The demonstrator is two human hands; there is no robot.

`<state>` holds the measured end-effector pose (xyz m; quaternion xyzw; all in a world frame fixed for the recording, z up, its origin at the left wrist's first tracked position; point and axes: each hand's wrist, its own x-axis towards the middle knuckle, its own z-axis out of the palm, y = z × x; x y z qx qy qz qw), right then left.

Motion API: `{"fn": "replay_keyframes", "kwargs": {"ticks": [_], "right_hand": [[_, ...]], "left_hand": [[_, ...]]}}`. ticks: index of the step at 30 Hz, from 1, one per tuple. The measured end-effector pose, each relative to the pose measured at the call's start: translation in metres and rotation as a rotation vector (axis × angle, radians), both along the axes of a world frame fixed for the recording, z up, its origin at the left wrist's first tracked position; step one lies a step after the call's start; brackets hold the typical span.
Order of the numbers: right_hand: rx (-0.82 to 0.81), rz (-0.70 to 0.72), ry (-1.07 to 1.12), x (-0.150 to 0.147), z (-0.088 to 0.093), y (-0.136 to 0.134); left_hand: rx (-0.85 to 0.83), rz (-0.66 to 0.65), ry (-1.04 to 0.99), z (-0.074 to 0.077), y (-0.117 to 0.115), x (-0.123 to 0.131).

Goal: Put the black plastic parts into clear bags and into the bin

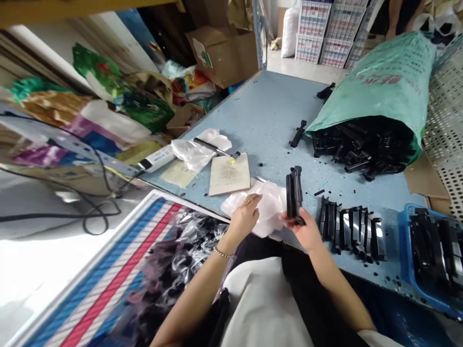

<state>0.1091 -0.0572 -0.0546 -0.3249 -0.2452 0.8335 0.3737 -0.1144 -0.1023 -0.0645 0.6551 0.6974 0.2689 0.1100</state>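
In the head view my left hand (pixel 246 215) rests over a pile of thin clear plastic bags (pixel 269 205), its fingers stretched to the right and the thumb a little apart. Whether the fingertips have hold of a bag's edge is hard to see. My right hand (pixel 306 230) is closed around the lower end of black, long plastic parts (pixel 294 190), which stand roughly upright beside the bags. Just right of that hand, several similar black parts (pixel 350 229) lie side by side in a row on the blue table (pixel 249 115).
A green sack (pixel 383 82) spills black parts at the right. A blue basket (pixel 407 250) holds more. Left of the bags sit a flat board (pixel 229 176) and a pen-like tool (pixel 213 147). A striped crate (pixel 119 270) with wrapped pieces stands below left. Another person's arm (pixel 393 17) shows behind.
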Motion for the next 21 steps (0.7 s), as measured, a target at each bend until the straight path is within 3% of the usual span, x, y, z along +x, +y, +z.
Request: {"fn": "replay_keyframes", "kwargs": {"ticks": [3, 5, 8, 10, 13, 16, 18, 21], "right_hand": [[-0.180, 0.391, 0.167, 0.024, 0.002, -0.028], [-0.353, 0.552, 0.237, 0.028, -0.005, -0.042], [-0.522, 0.588, 0.295, 0.017, -0.021, -0.042], [-0.503, 0.556, 0.263, 0.004, -0.027, -0.033], [-0.213, 0.411, -0.080, -0.013, -0.025, -0.023], [0.156, 0.260, -0.483, -0.020, -0.009, -0.030], [0.368, 0.327, -0.606, -0.021, 0.006, -0.041], [0.656, 0.642, -0.597, -0.013, 0.034, -0.046]], "left_hand": [[0.017, -0.039, -0.085, -0.009, 0.005, -0.008], [0.053, -0.065, -0.105, -0.012, 0.005, -0.011], [0.101, -0.118, -0.048, -0.011, -0.005, -0.006], [0.127, -0.237, -0.009, -0.007, -0.018, 0.004], [0.166, -0.469, -0.056, -0.001, -0.037, 0.024], [0.157, -0.535, -0.169, 0.005, -0.043, 0.037], [0.166, -0.524, -0.236, 0.015, -0.044, 0.037], [0.186, -0.422, -0.307, 0.042, -0.061, 0.014]]}}
